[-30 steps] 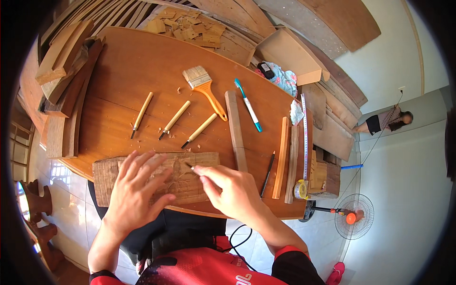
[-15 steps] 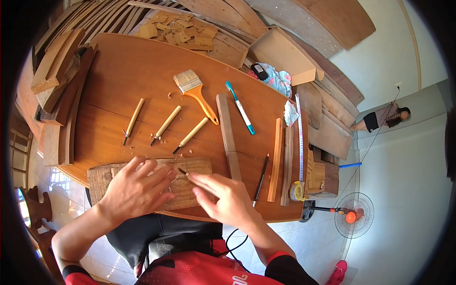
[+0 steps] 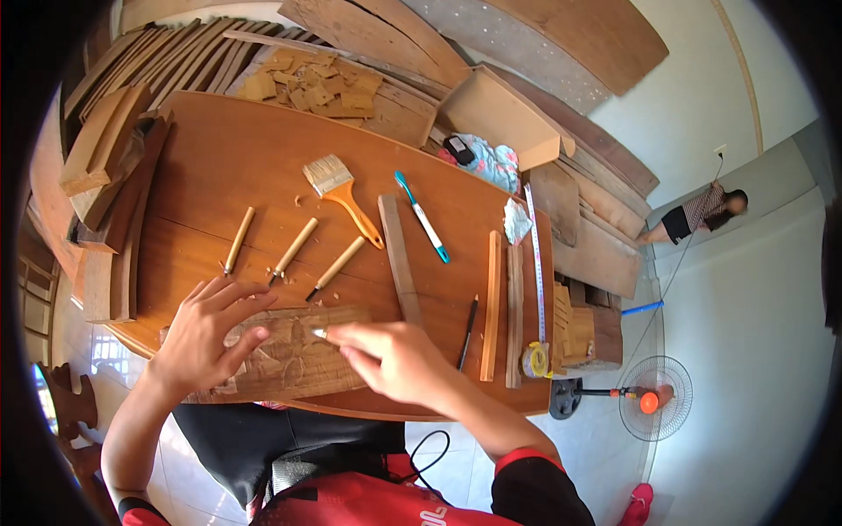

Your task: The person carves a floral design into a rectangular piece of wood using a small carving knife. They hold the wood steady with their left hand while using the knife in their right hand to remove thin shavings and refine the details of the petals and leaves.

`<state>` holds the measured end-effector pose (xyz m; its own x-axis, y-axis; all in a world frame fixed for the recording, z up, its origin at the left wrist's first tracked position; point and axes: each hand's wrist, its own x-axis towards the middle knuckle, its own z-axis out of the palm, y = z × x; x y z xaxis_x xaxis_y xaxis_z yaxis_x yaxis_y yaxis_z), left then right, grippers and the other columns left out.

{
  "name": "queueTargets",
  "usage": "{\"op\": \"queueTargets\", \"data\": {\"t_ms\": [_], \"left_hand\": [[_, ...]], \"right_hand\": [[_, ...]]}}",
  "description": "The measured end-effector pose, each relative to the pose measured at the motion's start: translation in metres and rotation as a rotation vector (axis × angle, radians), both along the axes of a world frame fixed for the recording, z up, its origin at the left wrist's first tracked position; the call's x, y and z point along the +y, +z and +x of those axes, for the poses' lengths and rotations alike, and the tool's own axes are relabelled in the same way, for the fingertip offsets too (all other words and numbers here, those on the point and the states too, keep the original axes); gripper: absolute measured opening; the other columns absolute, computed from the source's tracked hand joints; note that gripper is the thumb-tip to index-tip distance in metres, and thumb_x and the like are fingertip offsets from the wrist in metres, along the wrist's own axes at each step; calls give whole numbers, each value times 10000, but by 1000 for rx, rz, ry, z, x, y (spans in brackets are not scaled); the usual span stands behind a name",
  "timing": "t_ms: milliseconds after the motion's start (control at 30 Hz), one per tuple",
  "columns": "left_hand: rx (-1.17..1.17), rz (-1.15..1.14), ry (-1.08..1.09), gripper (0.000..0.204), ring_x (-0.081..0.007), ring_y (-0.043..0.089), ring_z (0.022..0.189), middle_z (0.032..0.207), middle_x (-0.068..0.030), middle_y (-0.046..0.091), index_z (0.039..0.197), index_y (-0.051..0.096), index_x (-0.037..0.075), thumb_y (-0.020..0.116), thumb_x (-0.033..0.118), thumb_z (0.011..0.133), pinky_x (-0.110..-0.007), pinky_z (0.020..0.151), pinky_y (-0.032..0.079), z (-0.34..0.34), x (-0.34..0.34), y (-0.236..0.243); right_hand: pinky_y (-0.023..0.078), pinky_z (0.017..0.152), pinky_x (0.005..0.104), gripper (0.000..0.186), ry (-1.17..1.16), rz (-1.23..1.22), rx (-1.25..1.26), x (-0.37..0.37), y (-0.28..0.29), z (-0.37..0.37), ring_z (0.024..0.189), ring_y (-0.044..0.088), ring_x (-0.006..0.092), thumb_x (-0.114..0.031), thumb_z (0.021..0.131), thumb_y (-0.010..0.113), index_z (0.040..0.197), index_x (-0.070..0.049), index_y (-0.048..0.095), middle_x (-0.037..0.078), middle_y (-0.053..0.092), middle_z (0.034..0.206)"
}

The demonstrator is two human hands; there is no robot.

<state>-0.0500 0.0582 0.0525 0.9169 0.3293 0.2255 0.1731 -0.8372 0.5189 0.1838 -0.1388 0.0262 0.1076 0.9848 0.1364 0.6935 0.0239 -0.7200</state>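
A brown wooden board (image 3: 294,364) with carved relief lies at the table's near edge. My right hand (image 3: 395,355) is closed around a carving chisel (image 3: 321,333); only its bright tip end shows, over the carved face. The rest is hidden in my fist. Over the board's left part, my left hand (image 3: 210,329) is open with fingers spread and thumb apart, holding nothing. Just beyond lie three carving chisels with pale wooden handles: a left one (image 3: 239,241), a middle one (image 3: 294,251) and a right one (image 3: 336,267). Small shavings lie around them.
On the table (image 3: 237,149) lie a paintbrush (image 3: 346,197), a teal-and-white toothbrush (image 3: 423,219), a dark wood strip (image 3: 401,259), a pencil (image 3: 468,333) and a tape measure (image 3: 535,359). Stacked timber (image 3: 105,210) stands at left. A fan (image 3: 653,399) and a person (image 3: 702,215) are at right.
My left hand has moved left and lifted its fingers off the middle of the board, uncovering more carving. The board appears turned slightly, and the whole view has shifted a little.
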Motion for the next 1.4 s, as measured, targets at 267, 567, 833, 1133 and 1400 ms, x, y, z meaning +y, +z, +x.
{"op": "queueTargets", "data": {"t_ms": [267,567,833,1133,1400], "left_hand": [[-85,-34,130,188,-349,705,925,1089,-158,780,1019,799,5,722,156,937,-438,865,546,-9,-7,2],[29,-80,368,333,-347,663,1188,1297,-153,724,1225,750,37,775,193,932,-459,1034,504,-78,-10,-9],[-48,-40,338,432,-374,606,1313,1385,-152,688,1293,715,20,769,214,910,-485,1112,464,-99,-17,-42],[-148,-51,285,277,-386,667,1233,1265,-190,741,1139,768,-17,705,142,921,-484,1074,488,-107,-3,-65],[-104,-111,339,464,-385,633,1272,1392,-207,683,1323,672,-28,705,220,932,-465,1095,465,-105,0,-66]], "right_hand": [[595,645,465,233,-129,46,-99,-3,12,-3,752,745,366,-143,972,715,1196,-119,772,156,769,904],[617,832,333,202,-248,-107,165,-11,27,-30,990,789,242,-13,1016,681,1198,48,743,202,793,1096],[583,862,300,239,-228,-203,115,-21,12,-29,1046,744,206,5,1046,621,1260,64,708,193,767,1139],[581,859,311,227,-290,-212,196,-14,6,-30,1024,740,209,0,1046,607,1230,89,706,189,766,1137],[573,844,314,211,-335,-182,178,-15,-1,-33,981,746,213,-9,1031,627,1197,87,716,194,774,1107]]}}
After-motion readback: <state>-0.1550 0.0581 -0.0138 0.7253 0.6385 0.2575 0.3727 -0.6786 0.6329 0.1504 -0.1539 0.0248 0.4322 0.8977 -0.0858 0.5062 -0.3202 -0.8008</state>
